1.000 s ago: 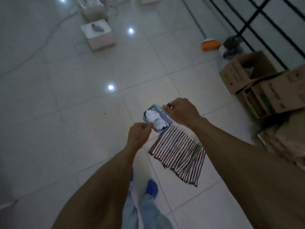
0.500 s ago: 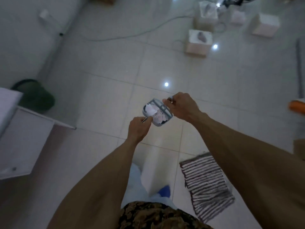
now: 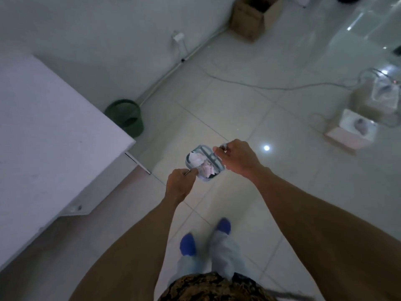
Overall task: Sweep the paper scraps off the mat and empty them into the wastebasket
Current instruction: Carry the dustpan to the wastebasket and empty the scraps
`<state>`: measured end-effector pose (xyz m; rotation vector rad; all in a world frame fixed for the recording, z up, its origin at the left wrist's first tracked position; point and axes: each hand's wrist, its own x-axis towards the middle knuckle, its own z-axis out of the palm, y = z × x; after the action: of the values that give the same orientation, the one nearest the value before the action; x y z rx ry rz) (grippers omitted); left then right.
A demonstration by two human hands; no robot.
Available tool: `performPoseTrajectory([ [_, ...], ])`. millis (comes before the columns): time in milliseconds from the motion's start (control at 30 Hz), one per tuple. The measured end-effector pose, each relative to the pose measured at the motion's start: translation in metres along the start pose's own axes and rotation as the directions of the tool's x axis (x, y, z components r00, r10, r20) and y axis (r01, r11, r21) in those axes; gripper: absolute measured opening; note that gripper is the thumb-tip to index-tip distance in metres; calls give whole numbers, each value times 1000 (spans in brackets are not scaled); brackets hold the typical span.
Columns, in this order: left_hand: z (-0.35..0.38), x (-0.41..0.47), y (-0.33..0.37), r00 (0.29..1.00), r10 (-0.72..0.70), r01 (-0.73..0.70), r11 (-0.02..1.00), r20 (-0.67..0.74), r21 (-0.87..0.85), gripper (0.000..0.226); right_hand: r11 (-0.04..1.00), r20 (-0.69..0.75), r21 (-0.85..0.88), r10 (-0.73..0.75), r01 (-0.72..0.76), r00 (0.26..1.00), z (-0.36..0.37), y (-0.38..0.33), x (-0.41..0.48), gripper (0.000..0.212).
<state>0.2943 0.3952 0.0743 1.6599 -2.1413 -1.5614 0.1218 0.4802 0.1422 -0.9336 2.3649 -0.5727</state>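
A small grey dustpan (image 3: 191, 165) full of white paper scraps (image 3: 202, 165) hangs in front of me above the tiled floor. My left hand (image 3: 179, 185) is closed around its thin handle at the near side. My right hand (image 3: 237, 157) grips a small brush whose bar (image 3: 209, 156) lies across the pan over the scraps. The dark green wastebasket (image 3: 127, 117) stands on the floor by the wall, ahead and to the left, partly hidden by a table corner. The striped mat is out of view.
A white table (image 3: 43, 131) fills the left side. A cardboard box (image 3: 251, 18) stands by the far wall. White boxes (image 3: 351, 131) and loose cables (image 3: 260, 84) lie on the floor at the right. My feet in blue shoes (image 3: 204, 237) are below.
The view has swung left, away from the striped mat, which is now out of sight. The green wastebasket and white table have come much closer. Both hands keep the same hold on dustpan and brush.
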Motion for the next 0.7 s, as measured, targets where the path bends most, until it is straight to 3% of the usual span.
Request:
performPoseTrajectory([
  [367,-53,153,39,962,-209,154,947,-178,-281,40,949,177,-151,-249,277,952,9,-92,222,53],
  [700,-126,297,52,873,-380,220,866,-305,-450,45,834,399,-179,-423,521,814,58,-212,384,55],
])
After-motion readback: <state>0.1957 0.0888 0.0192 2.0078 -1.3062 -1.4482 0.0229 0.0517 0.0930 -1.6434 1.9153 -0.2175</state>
